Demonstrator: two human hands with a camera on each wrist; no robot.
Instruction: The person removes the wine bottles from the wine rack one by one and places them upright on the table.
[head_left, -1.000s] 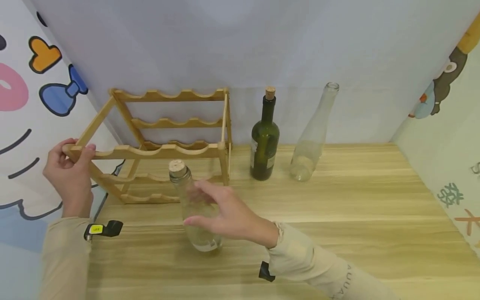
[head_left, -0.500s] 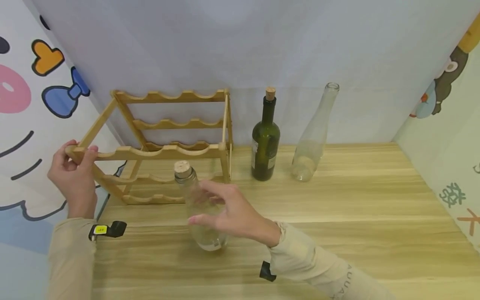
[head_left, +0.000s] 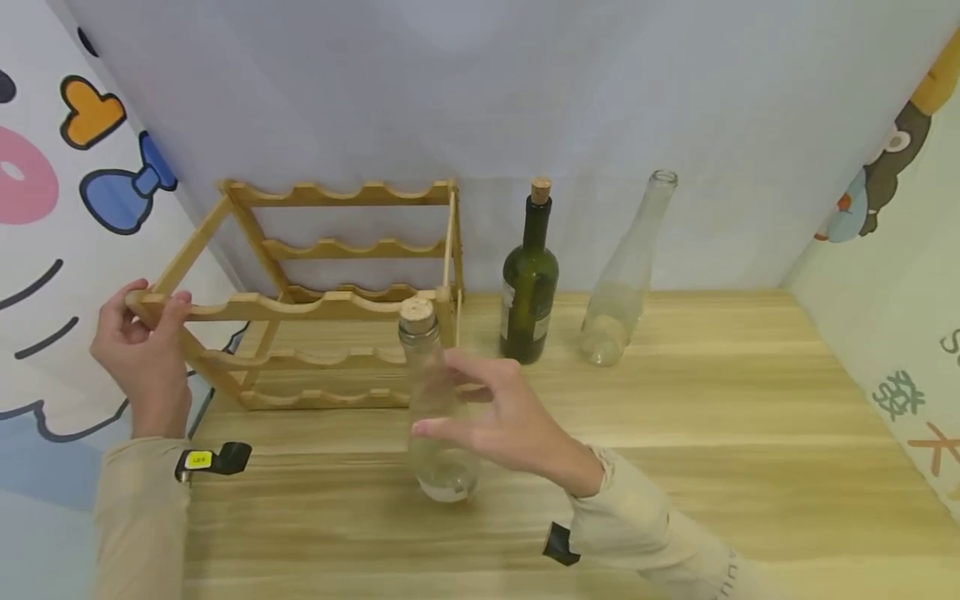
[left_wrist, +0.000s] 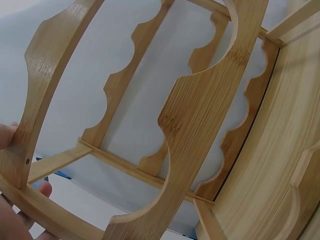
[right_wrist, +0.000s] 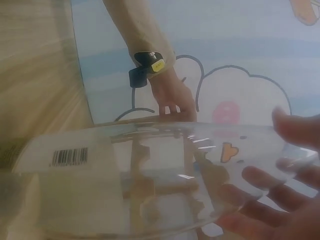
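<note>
In the head view, my left hand holds the near left top corner of a wooden wine rack, thumb over the front rail. The left wrist view shows the rack's scalloped rails close up, fingertips at the lower left. My right hand grips a clear glass bottle with a cork in its mouth. This bottle leans slightly, in front of the rack's right end; I cannot tell whether its base touches the table. The right wrist view shows its barcode label and fingers around the glass.
A corked green wine bottle stands right of the rack. Beyond it is a clear bottle without a cork. Both are near the back wall. The wooden table lies between printed side panels.
My right hand has moved the corked clear bottle to the right, toward the rack's right end, and it is more upright. The left hand keeps its hold on the rack.
</note>
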